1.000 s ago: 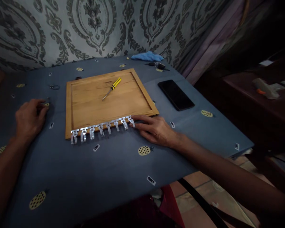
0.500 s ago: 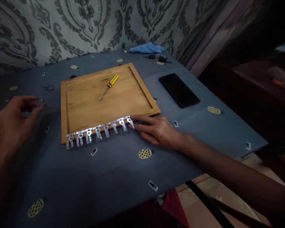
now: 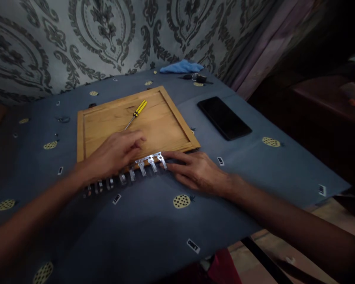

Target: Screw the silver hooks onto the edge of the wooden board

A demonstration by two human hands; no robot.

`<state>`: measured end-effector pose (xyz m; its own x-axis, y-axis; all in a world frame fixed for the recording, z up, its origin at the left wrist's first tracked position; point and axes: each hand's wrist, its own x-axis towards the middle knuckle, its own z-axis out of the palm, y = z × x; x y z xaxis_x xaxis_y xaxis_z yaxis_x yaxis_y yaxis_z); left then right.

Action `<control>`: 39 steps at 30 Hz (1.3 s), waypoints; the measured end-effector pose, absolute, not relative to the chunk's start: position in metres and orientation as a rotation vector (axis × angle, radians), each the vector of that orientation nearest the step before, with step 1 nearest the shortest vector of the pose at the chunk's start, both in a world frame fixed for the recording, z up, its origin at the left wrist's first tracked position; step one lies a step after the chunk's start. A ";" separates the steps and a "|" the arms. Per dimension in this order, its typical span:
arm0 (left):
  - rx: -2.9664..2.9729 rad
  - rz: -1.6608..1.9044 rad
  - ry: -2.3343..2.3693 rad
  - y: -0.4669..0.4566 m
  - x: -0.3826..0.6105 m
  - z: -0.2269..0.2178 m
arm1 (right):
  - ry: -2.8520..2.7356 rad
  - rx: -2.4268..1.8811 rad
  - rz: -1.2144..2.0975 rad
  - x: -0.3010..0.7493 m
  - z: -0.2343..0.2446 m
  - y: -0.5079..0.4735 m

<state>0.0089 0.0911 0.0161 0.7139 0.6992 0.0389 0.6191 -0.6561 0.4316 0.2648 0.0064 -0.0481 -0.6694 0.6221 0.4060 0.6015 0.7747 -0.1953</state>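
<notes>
A wooden board (image 3: 162, 120) with a raised frame lies flat on the table. Along its near edge runs a silver metal hook rail (image 3: 150, 160) with several curved hooks. My right hand (image 3: 199, 171) grips the right end of this rail, its fingers against the last hook and the board's edge. Over the near part of the board is my left hand (image 3: 118, 152), thumb and fingers drawn together; whatever they may hold is too small to make out. It hides the rail's left part. A yellow-and-black screwdriver (image 3: 140, 108) rests on the board, its tip near the left hand.
A black phone (image 3: 224, 118) lies right of the board. Keys (image 3: 197, 77) and a blue cloth (image 3: 182, 67) are at the back by the patterned wall. Left of the board are a small clear bag (image 3: 63, 119) and a tiny screw-like piece (image 3: 56, 135).
My left hand has moved right, from the table left of the board to above the board and rail. My right hand stays at the rail's right end. The view has shifted slightly.
</notes>
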 end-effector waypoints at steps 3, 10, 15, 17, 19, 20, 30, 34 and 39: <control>2.579 0.383 1.062 0.092 0.020 0.016 | -2.512 -0.918 0.056 0.265 -0.049 0.007; 2.477 0.560 1.111 0.051 0.020 0.014 | -2.513 -0.916 0.083 0.265 -0.048 0.007; 2.610 0.488 1.246 0.025 0.033 0.002 | -2.512 -0.939 0.089 0.265 -0.048 0.006; 2.627 0.469 1.276 0.022 0.037 -0.004 | -2.513 -0.949 0.103 0.265 -0.048 0.006; 2.634 0.462 1.285 0.021 0.040 -0.008 | -2.512 -0.950 0.109 0.264 -0.048 0.006; 2.637 0.465 1.288 0.021 0.041 -0.009 | -2.514 -0.946 0.113 0.264 -0.048 0.006; 2.653 0.479 1.359 0.020 0.045 -0.014 | -2.523 -0.938 0.112 0.266 -0.049 0.006; 2.653 0.521 1.382 0.020 0.047 -0.016 | -2.526 -0.931 0.109 0.265 -0.048 0.007; 2.644 0.528 1.406 0.020 0.049 -0.015 | -2.515 -0.928 0.122 0.265 -0.046 0.006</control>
